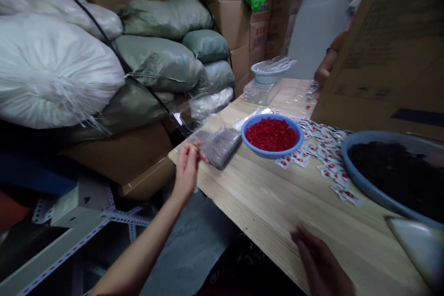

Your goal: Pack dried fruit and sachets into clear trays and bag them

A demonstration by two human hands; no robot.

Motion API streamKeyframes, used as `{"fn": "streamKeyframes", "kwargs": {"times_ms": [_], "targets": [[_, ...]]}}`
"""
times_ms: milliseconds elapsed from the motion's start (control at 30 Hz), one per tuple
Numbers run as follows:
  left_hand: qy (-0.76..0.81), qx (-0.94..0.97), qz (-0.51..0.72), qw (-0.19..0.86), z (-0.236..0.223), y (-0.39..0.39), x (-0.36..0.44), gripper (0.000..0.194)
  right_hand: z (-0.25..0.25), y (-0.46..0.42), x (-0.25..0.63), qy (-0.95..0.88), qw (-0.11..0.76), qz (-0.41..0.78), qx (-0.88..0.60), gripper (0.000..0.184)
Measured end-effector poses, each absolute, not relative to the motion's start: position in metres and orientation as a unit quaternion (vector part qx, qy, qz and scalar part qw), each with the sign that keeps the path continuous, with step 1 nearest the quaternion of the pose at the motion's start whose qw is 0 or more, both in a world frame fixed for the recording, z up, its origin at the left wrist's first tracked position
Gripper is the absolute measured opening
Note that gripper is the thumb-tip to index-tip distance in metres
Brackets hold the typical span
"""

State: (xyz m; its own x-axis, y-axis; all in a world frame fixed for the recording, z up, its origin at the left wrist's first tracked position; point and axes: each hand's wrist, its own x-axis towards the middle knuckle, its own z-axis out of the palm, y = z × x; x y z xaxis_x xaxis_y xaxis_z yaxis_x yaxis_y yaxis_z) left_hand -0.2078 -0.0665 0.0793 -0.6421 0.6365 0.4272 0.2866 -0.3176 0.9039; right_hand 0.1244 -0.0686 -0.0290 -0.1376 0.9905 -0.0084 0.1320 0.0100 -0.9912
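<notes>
The wooden worktop is spread beneath both hands. A blue bowl of red pieces is set just right of the left hand. A clear plastic tray is pinched at its edge by that hand. Small sachets are scattered farther right. The right hand is held half-open and empty at the worktop's near edge.

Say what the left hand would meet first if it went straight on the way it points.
The clear plastic tray: the fingertips of the left hand look already at its near edge, though depth is unclear.
</notes>
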Motion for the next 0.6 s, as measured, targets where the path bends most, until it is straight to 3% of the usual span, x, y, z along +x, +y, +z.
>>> {"fn": "streamKeyframes", "kwargs": {"times_ms": [133, 233, 300, 367, 433, 500, 533, 600], "targets": [[0.528, 0.308, 0.686, 0.396, 0.033, -0.089, -0.083, 0.025, -0.007, -0.062, 0.086, -0.431, 0.453, 0.651, -0.429, 0.073], [0.521, 0.356, 0.549, 0.549, 0.008, -0.097, -0.055, 0.031, -0.016, -0.047, 0.103, -0.361, 0.486, 0.632, -0.484, 0.081], [0.527, 0.449, 0.421, 0.585, 0.012, -0.087, -0.075, 0.036, -0.027, -0.037, 0.132, -0.355, 0.480, 0.604, -0.528, 0.087], [0.567, 0.538, 0.354, 0.514, 0.030, -0.059, -0.109, 0.039, -0.040, -0.029, 0.164, -0.365, 0.460, 0.590, -0.555, 0.094], [0.638, 0.588, 0.381, 0.319, 0.053, -0.016, -0.141, 0.037, -0.052, -0.024, 0.188, -0.375, 0.444, 0.580, -0.571, 0.102], [0.698, 0.633, 0.307, 0.132, 0.069, 0.039, -0.161, 0.027, -0.059, -0.022, 0.199, -0.397, 0.423, 0.561, -0.591, 0.107], [0.723, 0.646, 0.230, 0.080, 0.072, 0.068, -0.165, 0.022, -0.061, -0.022, 0.201, -0.415, 0.409, 0.548, -0.600, 0.109], [0.737, 0.648, 0.175, 0.075, 0.067, 0.121, -0.167, 0.013, -0.063, -0.025, 0.202, -0.466, 0.385, 0.507, -0.614, 0.106]]}}
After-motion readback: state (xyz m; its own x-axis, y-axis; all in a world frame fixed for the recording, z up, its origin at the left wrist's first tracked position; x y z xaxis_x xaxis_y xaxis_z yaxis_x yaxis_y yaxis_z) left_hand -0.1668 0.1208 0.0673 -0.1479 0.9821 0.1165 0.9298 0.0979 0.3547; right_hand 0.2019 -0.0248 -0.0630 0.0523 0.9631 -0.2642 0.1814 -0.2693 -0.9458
